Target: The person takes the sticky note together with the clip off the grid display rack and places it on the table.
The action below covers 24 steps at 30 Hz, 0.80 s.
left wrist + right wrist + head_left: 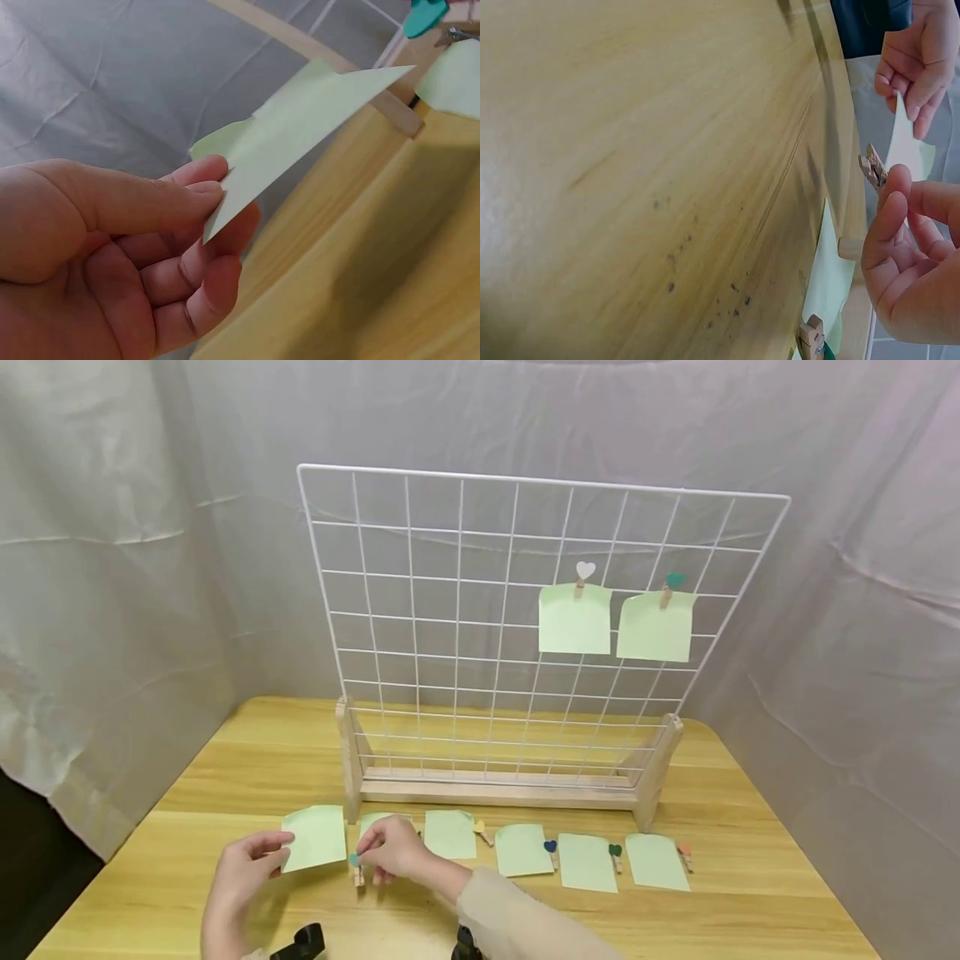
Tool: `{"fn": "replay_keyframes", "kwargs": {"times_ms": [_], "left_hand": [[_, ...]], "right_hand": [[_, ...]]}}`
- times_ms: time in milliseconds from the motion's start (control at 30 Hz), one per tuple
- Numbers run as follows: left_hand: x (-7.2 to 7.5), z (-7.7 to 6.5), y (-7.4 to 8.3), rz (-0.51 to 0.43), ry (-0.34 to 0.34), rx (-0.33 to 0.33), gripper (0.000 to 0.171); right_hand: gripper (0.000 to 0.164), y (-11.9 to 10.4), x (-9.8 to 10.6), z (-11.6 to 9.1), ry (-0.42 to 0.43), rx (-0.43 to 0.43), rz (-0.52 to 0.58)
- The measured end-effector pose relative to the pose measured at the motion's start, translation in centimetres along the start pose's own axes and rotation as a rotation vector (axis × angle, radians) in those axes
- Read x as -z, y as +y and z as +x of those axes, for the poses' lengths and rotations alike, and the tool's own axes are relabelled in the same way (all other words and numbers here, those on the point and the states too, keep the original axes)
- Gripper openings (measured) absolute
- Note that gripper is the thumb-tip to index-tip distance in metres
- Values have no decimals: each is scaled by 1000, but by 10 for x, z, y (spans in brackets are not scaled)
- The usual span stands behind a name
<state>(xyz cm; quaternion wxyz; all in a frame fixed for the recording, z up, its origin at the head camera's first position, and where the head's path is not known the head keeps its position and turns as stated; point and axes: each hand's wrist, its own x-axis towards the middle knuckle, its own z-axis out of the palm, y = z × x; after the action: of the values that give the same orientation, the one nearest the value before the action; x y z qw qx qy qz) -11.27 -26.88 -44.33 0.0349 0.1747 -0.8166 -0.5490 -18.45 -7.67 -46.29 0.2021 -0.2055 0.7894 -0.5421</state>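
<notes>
Between thumb and fingers, my left hand (pixel 242 870) pinches a pale green paper note (pixel 317 838) by its left edge, raised over the table. The left wrist view shows that note (pixel 289 131) tilted, with its top edge curling. My right hand (pixel 399 847), just right of it, pinches a small wooden clothespin (pixel 358 876) with a teal heart. In the right wrist view the clothespin's wooden end (pixel 871 166) sticks out past the fingertips, close to the held note. Another green note (pixel 375 820) lies partly hidden behind the right hand.
A white wire grid (pixel 457 610) stands upright in a wooden base (pixel 495 792). Two notes hang from it, one by a white-heart clothespin (pixel 581 578), one by a teal-heart clothespin (pixel 667 592). Several notes, including one near the middle (pixel 450 835), lie in a row on the table with heart clothespins.
</notes>
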Motion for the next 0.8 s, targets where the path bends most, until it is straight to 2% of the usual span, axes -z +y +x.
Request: {"fn": "replay_keyframes", "kwargs": {"times_ms": [133,800], "left_hand": [[1,3,-6,8,-5,16,27],[-1,9,-24,43,-28,52,28]], "right_hand": [[9,-2,-2,1,-15,-38,-12],[15,4,-11,2,-48,-84,-130]]}}
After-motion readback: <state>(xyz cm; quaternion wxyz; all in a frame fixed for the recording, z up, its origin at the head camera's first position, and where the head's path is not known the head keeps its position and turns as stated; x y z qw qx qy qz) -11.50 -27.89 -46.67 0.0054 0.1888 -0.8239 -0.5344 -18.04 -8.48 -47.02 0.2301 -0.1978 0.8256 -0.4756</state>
